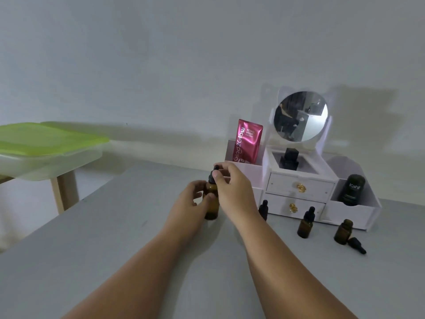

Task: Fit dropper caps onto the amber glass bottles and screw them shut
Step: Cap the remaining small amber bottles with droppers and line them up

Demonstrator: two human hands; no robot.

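Observation:
A tall amber glass bottle (211, 204) stands upright on the grey table (115, 238). My left hand (189, 199) grips its body from the left. My right hand (231, 186) pinches the black dropper cap (212, 175) sitting on the bottle's neck. To the right stand a capped small bottle (305, 223) and another capped bottle (263, 209), partly hidden behind my right forearm. Further right an uncapped amber bottle (342, 231) stands with a loose black dropper cap (357, 245) lying beside it.
A white vanity organiser (299, 187) with drawers, a round mirror (300, 116), a pink sachet (248, 140) and a dark jar (351, 189) stands at the back right against the wall. A green-lidded plastic box (46, 146) rests on a wooden stool at the left.

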